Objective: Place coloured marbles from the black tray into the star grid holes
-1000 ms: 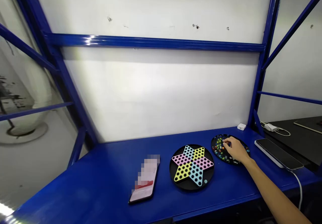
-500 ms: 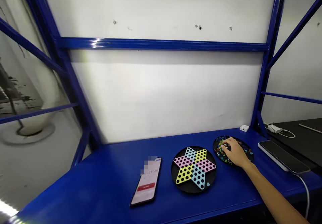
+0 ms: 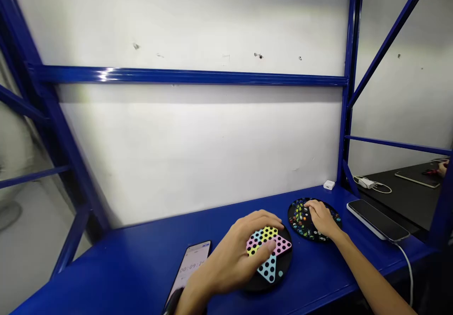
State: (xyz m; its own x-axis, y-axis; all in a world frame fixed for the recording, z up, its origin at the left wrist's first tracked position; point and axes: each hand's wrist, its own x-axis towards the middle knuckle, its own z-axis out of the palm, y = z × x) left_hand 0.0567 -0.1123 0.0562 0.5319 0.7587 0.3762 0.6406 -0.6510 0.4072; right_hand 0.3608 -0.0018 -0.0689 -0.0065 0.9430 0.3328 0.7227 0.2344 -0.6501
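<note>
My left hand (image 3: 240, 251) hovers over the left part of a round black Chinese checkers board (image 3: 287, 264), thumb and fingers apart and nothing between them. The board carries a six-pointed star of pink, yellow and blue areas with dark holes, partly covered by the hand. To the right, my right hand (image 3: 321, 218) reaches onto a round black tray (image 3: 338, 213) scattered with colourful glass marbles (image 3: 300, 220). Its fingers are bent down together among the marbles, and whatever is under the fingertips is hidden.
A phone with a timer (image 3: 191, 261) lies left of the board, partly behind my left wrist. A second phone (image 3: 378, 218) rests on a white block with a cable at right. A white charger (image 3: 329, 185) stands near the wall. Blue frame posts enclose the table (image 3: 116, 268).
My left hand has come into view over the board. My right hand stays at the marble tray, its fingers shifted slightly. The view has turned right.
</note>
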